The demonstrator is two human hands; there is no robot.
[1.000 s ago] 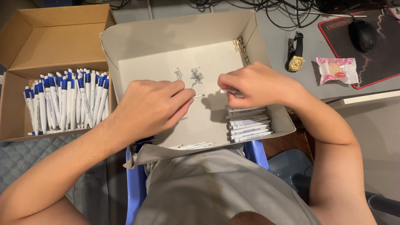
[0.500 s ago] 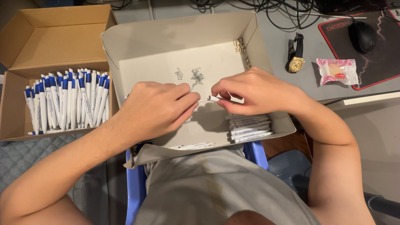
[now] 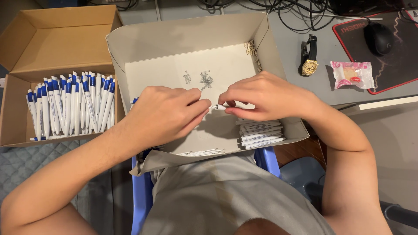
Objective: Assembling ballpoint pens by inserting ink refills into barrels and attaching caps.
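White pen part (image 3: 220,106) in both hands' grip

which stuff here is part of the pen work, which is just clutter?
In use:
left hand and right hand, joined on a pen part
grey tray box
small springs
white barrels
brown box of blue-and-white pens

Lying about:
wristwatch
wrapped snack
mouse on its pad
cables

Two cardboard boxes and one snack packet.
Brown open box (image 3: 26,43) at nine o'clock, holding blue-and-white pens; grey-white open box (image 3: 191,37) at centre; small pink-and-white wrapped packet (image 3: 352,75) at two o'clock, beside red-edged mat.
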